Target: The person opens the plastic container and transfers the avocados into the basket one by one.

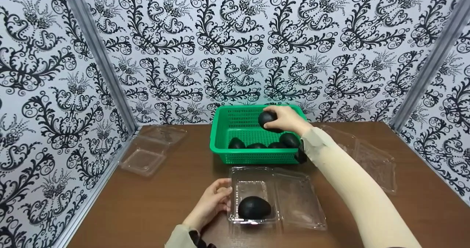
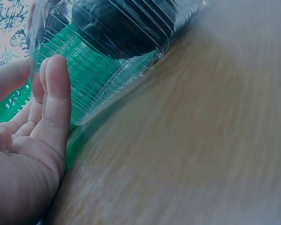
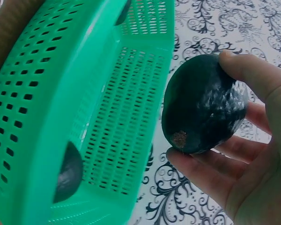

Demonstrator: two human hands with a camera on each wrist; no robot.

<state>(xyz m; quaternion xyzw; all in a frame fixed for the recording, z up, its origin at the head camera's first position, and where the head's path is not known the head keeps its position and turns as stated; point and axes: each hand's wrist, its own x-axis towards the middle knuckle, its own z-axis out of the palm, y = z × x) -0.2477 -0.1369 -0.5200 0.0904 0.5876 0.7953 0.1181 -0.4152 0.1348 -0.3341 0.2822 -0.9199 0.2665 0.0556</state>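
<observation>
A dark avocado [image 1: 267,119] is held above the green basket [image 1: 257,156] by my right hand [image 1: 288,118]. In the right wrist view, the thumb and fingers grip this avocado [image 3: 201,103], its brown stem scar showing. My left hand [image 1: 213,200] holds the left edge of an open clear plastic clamshell [image 1: 253,172]; its fingers [image 2: 56,89] meet the ribbed side wall in the left wrist view. One avocado [image 1: 254,207] lies in the near end of the clamshell's tray. The lid [image 1: 299,200] is folded out flat to the right.
Several avocados [image 1: 237,143] lie along the near side inside the basket. Another open clear clamshell [image 1: 143,160] stands at the table's back left. More clear plastic packaging [image 1: 374,163] sits on the right, partly behind my right arm. Patterned walls enclose the brown table [image 1: 176,189].
</observation>
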